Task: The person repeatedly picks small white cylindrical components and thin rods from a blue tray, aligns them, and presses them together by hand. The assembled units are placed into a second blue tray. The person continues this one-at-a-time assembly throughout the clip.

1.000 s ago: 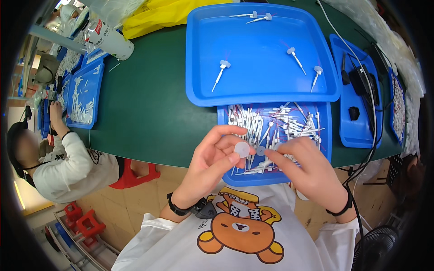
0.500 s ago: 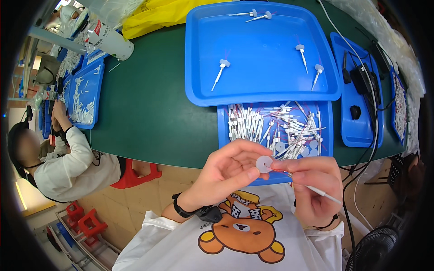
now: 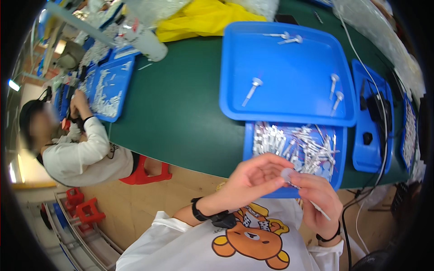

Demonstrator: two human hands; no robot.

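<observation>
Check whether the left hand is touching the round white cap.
Touching. The head view shows the left hand with its fingertips closed against the cap, no gap between them; the right hand meets it from the other side.

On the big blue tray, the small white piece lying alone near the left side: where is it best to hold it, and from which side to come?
Grip the thin stem of the white piece, not its wider round head at the upper right. It lies flat and diagonal on the big blue tray with bare tray around it, so probably come from above, fingers closing across the stem.

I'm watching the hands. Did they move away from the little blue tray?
Yes. Both hands came back toward the body, off the small blue tray to its near edge.
</observation>
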